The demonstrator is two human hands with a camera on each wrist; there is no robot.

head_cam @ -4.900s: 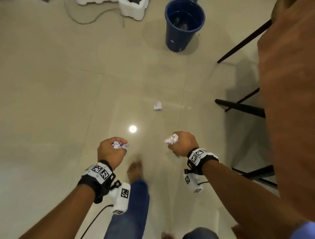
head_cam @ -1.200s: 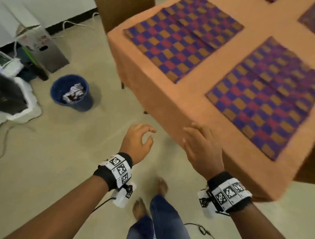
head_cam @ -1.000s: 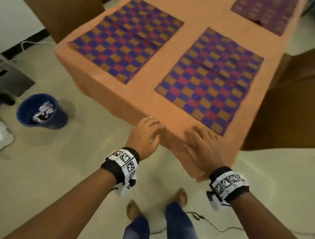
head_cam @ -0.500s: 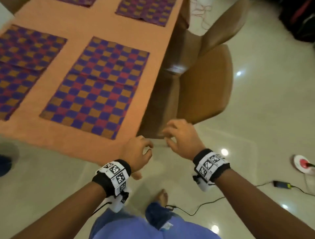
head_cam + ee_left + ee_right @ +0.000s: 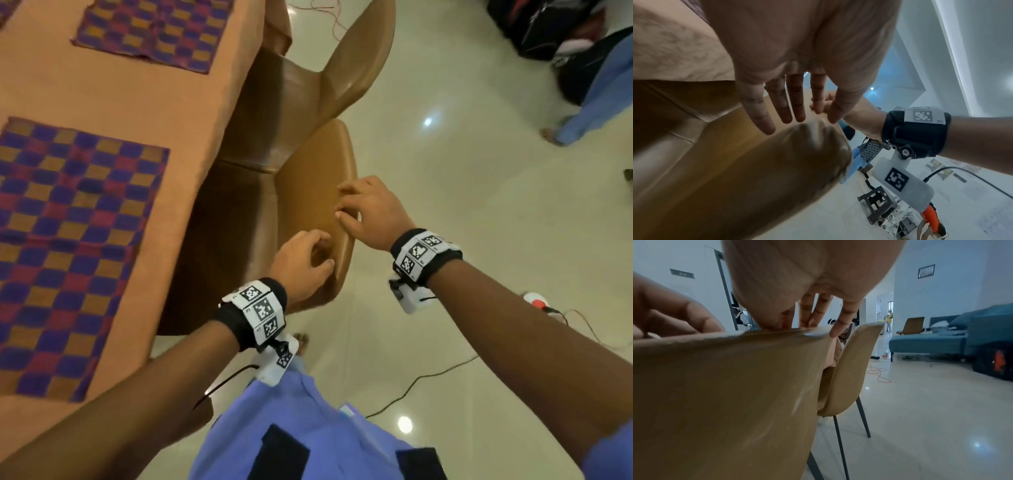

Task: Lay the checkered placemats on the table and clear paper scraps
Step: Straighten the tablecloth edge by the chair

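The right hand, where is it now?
In the head view, the right hand rests on the near chair's backrest top, just right of the left hand.

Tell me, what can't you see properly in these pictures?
- Head view: the near placemat is cut off by the left edge and blurred.
- Head view: the near chair seat is hidden under the table.
- Left wrist view: the left hand fills the frame, hiding the tabletop.
- Right wrist view: right hand fingertips meet the chair's top edge; grip unclear.
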